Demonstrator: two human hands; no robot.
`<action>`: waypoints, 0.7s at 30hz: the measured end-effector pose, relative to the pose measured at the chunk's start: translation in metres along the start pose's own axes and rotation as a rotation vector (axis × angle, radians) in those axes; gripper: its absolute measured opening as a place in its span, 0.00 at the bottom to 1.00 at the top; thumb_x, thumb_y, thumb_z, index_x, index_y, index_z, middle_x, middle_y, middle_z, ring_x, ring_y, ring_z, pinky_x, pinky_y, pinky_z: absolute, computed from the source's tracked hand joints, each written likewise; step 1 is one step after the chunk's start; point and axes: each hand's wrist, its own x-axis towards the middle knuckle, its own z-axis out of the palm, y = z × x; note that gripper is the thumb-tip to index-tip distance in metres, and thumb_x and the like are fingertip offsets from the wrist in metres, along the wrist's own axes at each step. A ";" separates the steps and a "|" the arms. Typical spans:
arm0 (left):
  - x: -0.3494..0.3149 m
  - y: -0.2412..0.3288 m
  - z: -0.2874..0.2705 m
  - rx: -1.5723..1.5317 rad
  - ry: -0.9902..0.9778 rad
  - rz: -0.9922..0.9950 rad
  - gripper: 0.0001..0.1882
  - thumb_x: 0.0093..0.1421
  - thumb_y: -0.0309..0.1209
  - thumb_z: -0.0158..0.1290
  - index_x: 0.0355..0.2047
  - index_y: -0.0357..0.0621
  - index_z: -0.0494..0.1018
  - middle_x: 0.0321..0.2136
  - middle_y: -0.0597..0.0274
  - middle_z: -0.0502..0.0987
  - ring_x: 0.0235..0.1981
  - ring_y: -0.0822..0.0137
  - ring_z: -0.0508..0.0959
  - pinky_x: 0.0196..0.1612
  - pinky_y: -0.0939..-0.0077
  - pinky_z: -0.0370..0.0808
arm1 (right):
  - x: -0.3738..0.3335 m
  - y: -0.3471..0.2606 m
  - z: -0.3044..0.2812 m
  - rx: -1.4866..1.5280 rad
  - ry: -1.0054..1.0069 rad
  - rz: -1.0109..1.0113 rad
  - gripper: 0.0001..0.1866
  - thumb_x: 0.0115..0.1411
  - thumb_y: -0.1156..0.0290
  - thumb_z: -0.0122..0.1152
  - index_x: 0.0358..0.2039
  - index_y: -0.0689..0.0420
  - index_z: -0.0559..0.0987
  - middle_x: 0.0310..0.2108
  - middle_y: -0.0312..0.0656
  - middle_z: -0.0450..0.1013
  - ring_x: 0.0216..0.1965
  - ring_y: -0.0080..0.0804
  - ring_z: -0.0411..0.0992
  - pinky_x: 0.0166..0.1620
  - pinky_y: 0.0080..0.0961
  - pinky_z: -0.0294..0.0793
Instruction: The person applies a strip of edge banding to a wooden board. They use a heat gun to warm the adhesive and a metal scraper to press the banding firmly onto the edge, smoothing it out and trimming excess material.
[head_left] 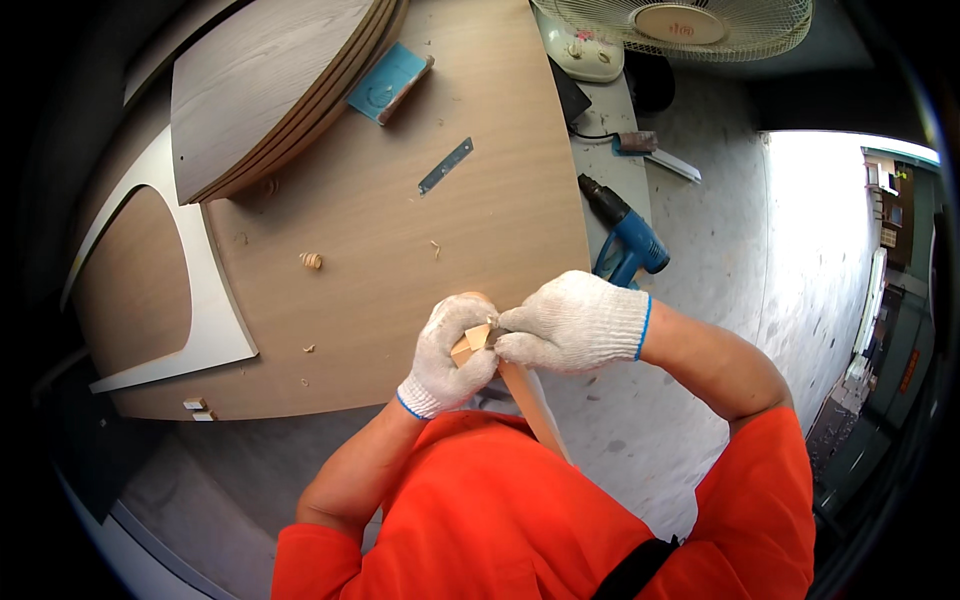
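At the table's near edge, my left hand (443, 350), in a white knit glove, is closed around pale wood (478, 337) with angular cut faces. My right hand (580, 322), gloved the same way, meets it from the right with thumb and fingers pinched together. Something small and dark shows between those fingertips, too hidden to name. A long, flat light-brown strip (533, 408) runs from beneath my hands down toward my body. Whether the strip and the pale wood are one piece, I cannot tell.
Curled shavings (311, 261) and a metal plate with holes (445, 166) lie on the wooden tabletop (370, 330). Curved boards (265, 80), a blue block (390, 82) and a white frame (225, 300) are farther off. A blue heat gun (630, 235) rests at right, below a fan (690, 25).
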 end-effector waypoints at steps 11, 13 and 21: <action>-0.002 0.002 -0.001 -0.014 -0.001 -0.074 0.21 0.57 0.29 0.64 0.51 0.40 0.79 0.51 0.48 0.82 0.54 0.48 0.81 0.62 0.54 0.77 | -0.001 0.000 0.015 0.016 0.090 0.004 0.27 0.81 0.45 0.43 0.50 0.49 0.87 0.33 0.54 0.84 0.37 0.57 0.84 0.45 0.51 0.83; -0.001 0.002 -0.002 0.008 -0.020 -0.068 0.20 0.59 0.29 0.64 0.52 0.40 0.79 0.51 0.48 0.82 0.54 0.48 0.81 0.62 0.55 0.77 | -0.004 0.001 0.020 0.056 0.144 -0.023 0.27 0.80 0.45 0.44 0.50 0.49 0.87 0.34 0.53 0.84 0.38 0.57 0.84 0.45 0.51 0.83; 0.002 0.010 -0.004 0.001 -0.042 -0.036 0.18 0.65 0.32 0.55 0.53 0.39 0.78 0.51 0.48 0.82 0.53 0.48 0.81 0.63 0.55 0.76 | -0.006 0.013 0.012 0.028 0.148 -0.124 0.23 0.78 0.46 0.49 0.49 0.45 0.88 0.38 0.49 0.85 0.40 0.54 0.84 0.46 0.49 0.83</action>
